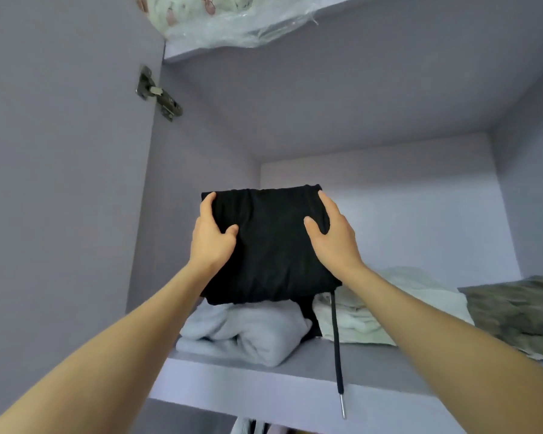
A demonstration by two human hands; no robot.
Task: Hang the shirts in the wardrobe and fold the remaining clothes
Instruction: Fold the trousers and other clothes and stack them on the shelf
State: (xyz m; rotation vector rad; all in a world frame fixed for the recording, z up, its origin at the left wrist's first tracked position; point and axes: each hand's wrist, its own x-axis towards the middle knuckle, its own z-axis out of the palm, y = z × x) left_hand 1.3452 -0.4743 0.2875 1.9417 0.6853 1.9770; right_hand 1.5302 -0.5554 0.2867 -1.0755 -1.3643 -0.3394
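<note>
1. Both hands hold a folded black garment (273,245) up inside the wardrobe (76,183), above the shelf (264,386).
2. The left hand (212,238) grips the garment's left edge, thumb curled onto the front, fingers running up the side toward its top corner.
3. The right hand (333,236) grips the right edge likewise, thumb pressed on the front, fingers along the side.
4. The garment's lower edge sits over a pale blue folded item (248,336) on the shelf; whether it rests on it cannot be told from this angle.
5. A black drawstring (337,346) with a metal tip hangs from the garment, past the shelf's front edge.
6. To the right of the garment lie a white folded cloth (389,308) and, further right, a grey-green folded cloth (514,311), both on the shelf.
7. Above the garment, an upper shelf carries a plastic-wrapped bundle (226,20).
8. A metal hinge (159,93) is fixed up and left of the garment.
</note>
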